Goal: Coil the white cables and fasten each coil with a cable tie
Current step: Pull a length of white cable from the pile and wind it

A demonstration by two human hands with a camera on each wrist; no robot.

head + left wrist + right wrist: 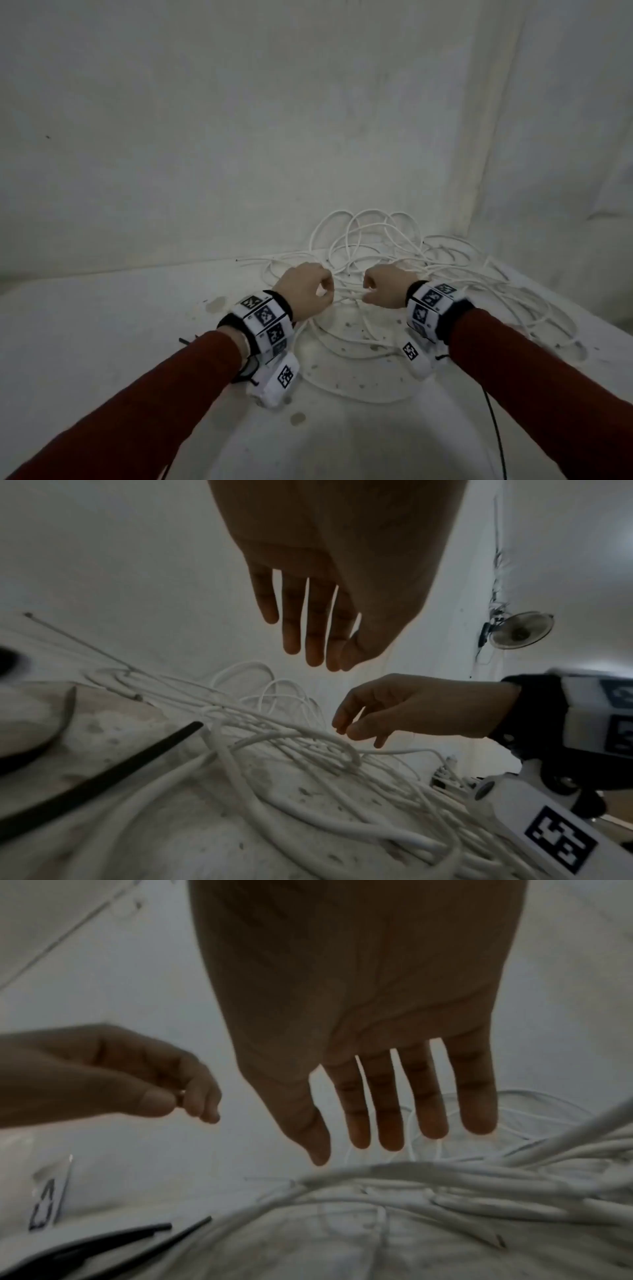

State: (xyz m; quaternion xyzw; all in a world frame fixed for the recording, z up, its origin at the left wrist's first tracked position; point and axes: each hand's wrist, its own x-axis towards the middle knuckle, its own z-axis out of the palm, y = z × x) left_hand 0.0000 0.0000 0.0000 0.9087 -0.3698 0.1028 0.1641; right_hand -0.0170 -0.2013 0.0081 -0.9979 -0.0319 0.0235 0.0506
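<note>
A loose tangle of white cables (370,240) lies on the stained white table (102,325) against the back wall. Both my hands hover side by side just above its near edge. My left hand (327,291) has its thumb tip close to the index fingertip, and I see nothing between them. In the left wrist view its fingers (315,631) hang nearly straight over the cables (291,791). My right hand (368,291) is relaxed and empty, its fingers (387,1110) spread above the strands (445,1185). Black cable ties (137,1237) lie near my left wrist.
A black tie (103,772) lies on the table left of the tangle. A thin black lead (493,428) trails from my right wrist towards the front edge. A small fan (520,630) hangs on the far wall. The table's right edge runs close beside the cables.
</note>
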